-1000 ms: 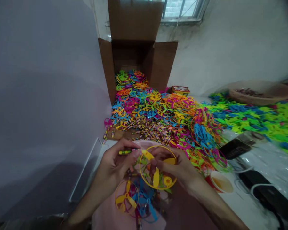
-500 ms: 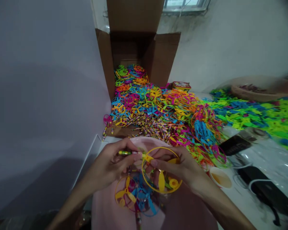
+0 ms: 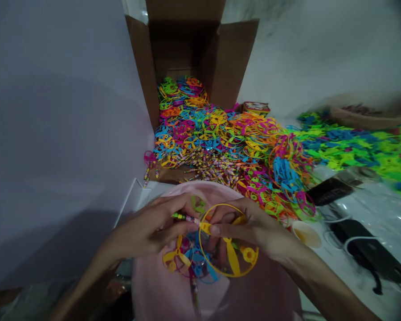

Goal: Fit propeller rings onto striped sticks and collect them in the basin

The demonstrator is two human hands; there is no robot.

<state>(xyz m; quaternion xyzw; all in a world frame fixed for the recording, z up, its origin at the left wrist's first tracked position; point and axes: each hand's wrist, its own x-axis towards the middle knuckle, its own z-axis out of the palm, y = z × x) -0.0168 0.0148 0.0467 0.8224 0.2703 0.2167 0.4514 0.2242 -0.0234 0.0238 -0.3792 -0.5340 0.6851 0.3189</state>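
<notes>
Between the fingers of my left hand [image 3: 167,220] is a thin patterned stick [image 3: 187,217], green and yellow at its outer end. My right hand [image 3: 243,227] grips a yellow ringed propeller [image 3: 233,258] close to its rim. The stick's inner end meets a small yellow piece [image 3: 205,227] at the propeller's ring; whether they are joined I cannot tell. Both hands are over a pink basin [image 3: 153,294]. Inside it lie a yellow propeller [image 3: 176,257], a blue propeller [image 3: 203,263] and another patterned stick [image 3: 195,292].
Coloured propellers [image 3: 217,129] spill from an open cardboard box [image 3: 235,58], with many patterned sticks [image 3: 214,167] before them. Green and blue plastic pieces [image 3: 354,142] spread at right. A paper cup [image 3: 307,234], a black device with a cable [image 3: 370,249] and a dark package [image 3: 334,189] stand near my right arm.
My hands stay together at the stick and propeller, whose ring has tilted a little. The view has dipped, so the box and pile sit higher.
</notes>
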